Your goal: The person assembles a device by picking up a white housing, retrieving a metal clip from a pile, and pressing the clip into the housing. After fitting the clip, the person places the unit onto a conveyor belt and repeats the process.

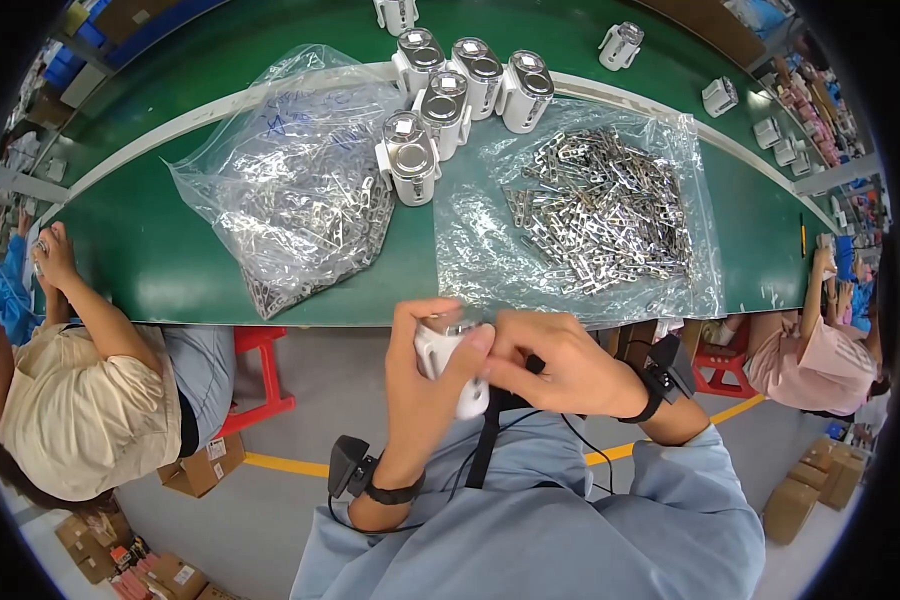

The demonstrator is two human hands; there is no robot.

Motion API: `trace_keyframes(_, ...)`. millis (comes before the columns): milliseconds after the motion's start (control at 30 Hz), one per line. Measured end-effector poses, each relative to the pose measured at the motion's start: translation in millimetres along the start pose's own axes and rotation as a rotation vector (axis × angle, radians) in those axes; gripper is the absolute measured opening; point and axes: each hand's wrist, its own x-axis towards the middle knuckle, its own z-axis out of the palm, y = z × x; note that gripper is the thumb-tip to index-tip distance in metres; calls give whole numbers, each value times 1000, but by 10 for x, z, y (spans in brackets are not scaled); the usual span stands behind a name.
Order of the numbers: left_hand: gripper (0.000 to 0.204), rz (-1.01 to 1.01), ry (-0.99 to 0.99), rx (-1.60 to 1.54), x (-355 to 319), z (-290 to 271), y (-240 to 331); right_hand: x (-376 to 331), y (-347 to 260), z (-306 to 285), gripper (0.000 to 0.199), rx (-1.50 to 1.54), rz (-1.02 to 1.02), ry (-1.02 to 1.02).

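Close to my body, just off the table's front edge, my left hand [410,365] is wrapped around a white, rounded housing with a shiny top [473,397]. My right hand [565,360] is at its right side, with fingers and thumb bent together in a pinch. Whatever those fingertips grip is hidden and slightly blurred. Beyond my hands, a heap of small flat metal clips [610,215] lies spread on a clear plastic sheet or opened bag [475,245]. To its left sits a full clear bag of similar metal parts [315,215].
Several white housings with shiny tops [408,160] stand in a cluster on the green table [120,240], behind the bags. More of them [621,46] stand beyond the pale curved rail [140,155]. People [90,400] sit at both sides, and a red stool [260,370] is at left.
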Motion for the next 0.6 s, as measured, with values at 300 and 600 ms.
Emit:
trace_keyframes(300,33,-65,58,-594,58,75,-94,-114,127,558,26,273,18,281)
trace_keyframes(600,38,230,284,-250,-232,53,-384,-251,231,1131,48,1103,224,371)
